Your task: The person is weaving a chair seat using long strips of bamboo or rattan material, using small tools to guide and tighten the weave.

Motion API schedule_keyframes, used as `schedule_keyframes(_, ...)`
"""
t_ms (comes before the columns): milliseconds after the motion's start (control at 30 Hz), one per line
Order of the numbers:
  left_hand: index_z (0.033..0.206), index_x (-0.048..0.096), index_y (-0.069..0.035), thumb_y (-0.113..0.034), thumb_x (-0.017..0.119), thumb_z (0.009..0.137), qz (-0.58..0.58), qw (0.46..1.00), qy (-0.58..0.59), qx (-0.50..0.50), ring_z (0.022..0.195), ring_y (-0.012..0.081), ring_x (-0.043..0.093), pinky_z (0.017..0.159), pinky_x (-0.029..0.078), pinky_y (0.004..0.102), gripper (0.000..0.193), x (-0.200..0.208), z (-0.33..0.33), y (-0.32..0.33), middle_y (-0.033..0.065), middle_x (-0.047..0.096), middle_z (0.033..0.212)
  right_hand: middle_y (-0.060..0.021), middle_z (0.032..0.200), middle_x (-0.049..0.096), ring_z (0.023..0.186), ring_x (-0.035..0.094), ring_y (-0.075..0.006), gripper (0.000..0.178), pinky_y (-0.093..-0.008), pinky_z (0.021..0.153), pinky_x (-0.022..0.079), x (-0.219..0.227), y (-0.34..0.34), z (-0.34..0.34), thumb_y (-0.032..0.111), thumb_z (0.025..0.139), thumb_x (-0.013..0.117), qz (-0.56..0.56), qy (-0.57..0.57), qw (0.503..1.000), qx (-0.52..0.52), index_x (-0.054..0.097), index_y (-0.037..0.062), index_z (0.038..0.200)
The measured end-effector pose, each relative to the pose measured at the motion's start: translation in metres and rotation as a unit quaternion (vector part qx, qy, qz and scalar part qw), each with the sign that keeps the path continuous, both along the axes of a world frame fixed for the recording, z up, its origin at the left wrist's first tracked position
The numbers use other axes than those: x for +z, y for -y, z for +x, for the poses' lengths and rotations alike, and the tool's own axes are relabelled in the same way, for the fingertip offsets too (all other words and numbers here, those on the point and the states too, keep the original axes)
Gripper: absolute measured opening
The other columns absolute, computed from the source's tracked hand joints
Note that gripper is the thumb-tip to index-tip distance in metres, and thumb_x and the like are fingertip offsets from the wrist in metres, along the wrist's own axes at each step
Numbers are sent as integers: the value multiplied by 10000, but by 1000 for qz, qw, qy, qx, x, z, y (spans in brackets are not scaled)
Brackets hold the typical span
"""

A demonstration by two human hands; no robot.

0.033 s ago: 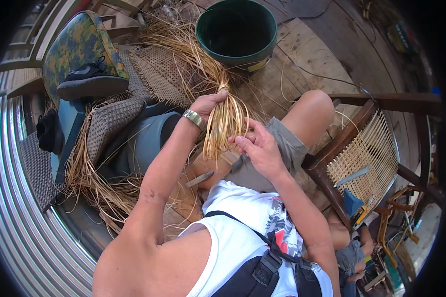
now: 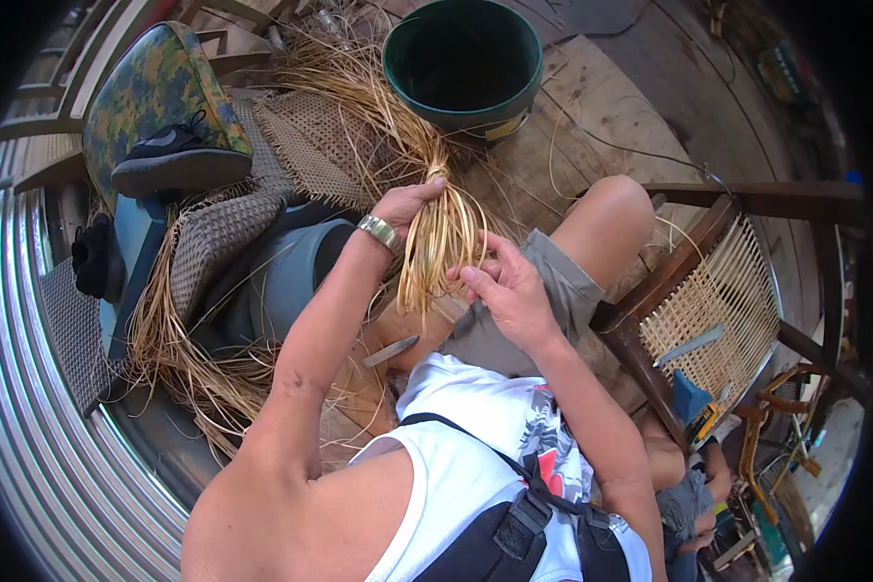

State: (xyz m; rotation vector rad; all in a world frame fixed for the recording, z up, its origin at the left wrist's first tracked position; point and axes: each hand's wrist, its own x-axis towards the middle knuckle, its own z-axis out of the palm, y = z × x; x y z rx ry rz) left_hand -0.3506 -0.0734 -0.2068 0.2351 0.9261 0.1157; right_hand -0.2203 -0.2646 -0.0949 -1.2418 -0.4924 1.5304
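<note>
A tied bundle of golden rattan cane strands (image 2: 432,247) hangs in front of me, its looped ends pointing down toward my lap. My left hand (image 2: 409,206), with a metal watch on the wrist, is closed round the bundle just below its knot. At the lower right of the loops, my right hand (image 2: 504,291) has thumb and fingers pinched on the cane strands. Above the knot the long strands trail away to the far left. Below the bundle lies a knife blade (image 2: 391,351) beside my leg.
A dark green bucket (image 2: 463,121) stands beyond the bundle. To the right is a wooden chair frame (image 2: 640,330) with a partly woven cane panel (image 2: 708,301). Shoes (image 2: 179,160), woven mats (image 2: 310,145) and loose cane (image 2: 204,388) crowd the left. Another person (image 2: 689,504) sits at the lower right.
</note>
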Motion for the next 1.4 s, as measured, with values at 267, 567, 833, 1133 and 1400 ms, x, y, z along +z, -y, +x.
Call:
schedule_keyframes(267, 1008, 635, 0, -242, 609, 979, 25, 1000, 1, 5, 727, 254, 712, 673, 620, 397, 245, 8, 4, 4, 151, 714, 873, -84, 969, 702, 704, 537, -35, 387, -178, 647, 444, 9, -1, 1, 94, 974, 583, -30, -21, 999, -31, 439, 9, 1322)
schedule_keyframes(567, 1020, 640, -1, -225, 622, 969, 5, 999, 28, 28, 736, 258, 717, 659, 619, 395, 231, 10, 2, 7, 150, 718, 887, -66, 949, 692, 633, 511, -27, 195, -165, 572, 407, 6, 1, 1, 114, 964, 611, -70, -63, 995, -26, 506, 49, 1115)
schedule_keyframes(833, 987, 635, 2, -224, 620, 972, -8, 999, 30, 21, 733, 237, 711, 680, 609, 379, 227, 19, 1, 6, 131, 713, 858, -48, 939, 687, 626, 521, -32, 89, -165, 546, 390, -4, 6, 5, 140, 983, 601, -88, -196, 977, -6, 553, 85, 1034)
schedule_keyframes(1133, 960, 636, -2, -215, 649, 949, -28, 999, 12, 15, 668, 225, 706, 615, 615, 355, 213, 18, -5, 2, 118, 715, 823, -48, 959, 685, 637, 523, -36, 95, -164, 557, 396, -2, 6, -5, 151, 982, 605, -91, -178, 980, -21, 571, 70, 1019)
schedule_keyframes(1400, 942, 635, -13, -214, 655, 944, -33, 999, 23, 20, 639, 217, 702, 571, 609, 349, 202, 21, -7, 1, 113, 713, 803, 23, 786, 599, 607, 515, -37, 95, -177, 554, 405, -7, 9, -11, 146, 950, 662, -107, -134, 983, -59, 598, 76, 962)
